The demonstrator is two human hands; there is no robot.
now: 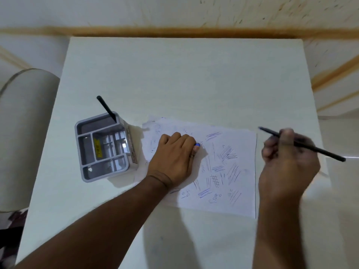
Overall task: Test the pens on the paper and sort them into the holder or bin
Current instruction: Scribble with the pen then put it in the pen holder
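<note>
A white sheet of paper (pixel 239 183) covered in blue and dark scribbles lies on the white table (pixel 174 78). My left hand (pixel 172 158) rests fisted on the paper's left part, with a small blue cap (pixel 197 145) showing at its fingertips. My right hand (pixel 287 162), blurred, is raised off the paper's right edge and grips a thin black pen (pixel 326 152) that slants from upper left to lower right. A grey holder (pixel 104 148) with several compartments stands left of the paper. One black pen (pixel 105 107) leans in its back compartment.
A pale rounded chair back (pixel 25 133) stands off the table's left edge. A wall with a wooden strip (pixel 174 32) runs behind the table. The table's right edge lies just past my right hand, with pale floor beyond.
</note>
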